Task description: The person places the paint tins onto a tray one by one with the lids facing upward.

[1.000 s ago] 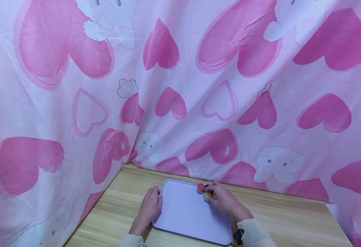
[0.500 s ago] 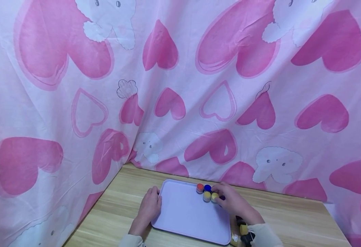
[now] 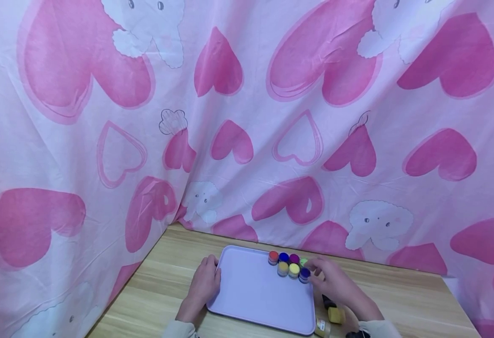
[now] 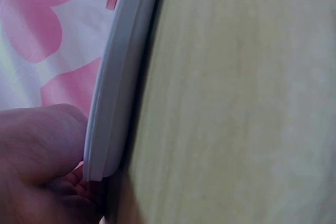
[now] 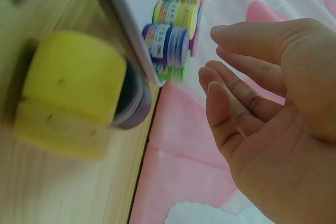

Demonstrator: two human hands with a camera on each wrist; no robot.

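A lavender tray lies on the wooden table, and my left hand grips its left edge. In the left wrist view, the thumb lies over the rim with fingers curled below. Small paint jars stand in two rows at the tray's far right corner. The back row has a red jar, a blue jar, a magenta jar and a green jar. In front are a tan jar, a yellow jar and a dark blue jar. My right hand hovers beside them, fingers loosely bent, holding nothing.
Right of the tray, a yellow block-like thing sits near a jar with a label. A dark jar shows behind the yellow thing in the right wrist view. A pink heart-print curtain hangs behind the table.
My right hand has moved right along the jars, bringing the magenta, green and dark blue ones into view. Things right of the tray are less covered. My left hand stays at the tray's edge.
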